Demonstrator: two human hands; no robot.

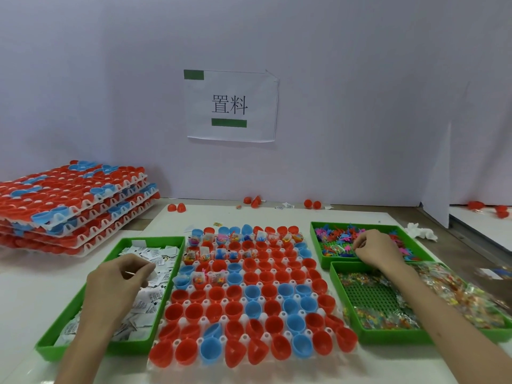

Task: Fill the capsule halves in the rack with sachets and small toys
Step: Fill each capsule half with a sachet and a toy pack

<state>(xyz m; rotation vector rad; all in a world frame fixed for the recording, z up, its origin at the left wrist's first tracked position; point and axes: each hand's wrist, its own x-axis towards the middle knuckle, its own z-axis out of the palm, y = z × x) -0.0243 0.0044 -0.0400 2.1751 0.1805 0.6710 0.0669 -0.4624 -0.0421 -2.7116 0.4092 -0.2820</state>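
Note:
A white rack (250, 297) of red and blue capsule halves lies in the middle of the table. Its far rows hold sachets and small toys; the near rows are empty cups. My left hand (116, 281) hovers over the green tray of white sachets (149, 275) on the left, its curled fingers pinching a sachet. My right hand (378, 249) reaches into the far right green tray of small coloured toys (340, 235), fingers curled down onto the toys. What they hold is hidden.
A second green tray (368, 300) with clear bags of coloured bits sits near right. A stack of filled capsule racks (69, 206) stands at the far left. Loose red capsule halves (177, 207) lie along the white wall. Crumpled tissue (421, 231) lies far right.

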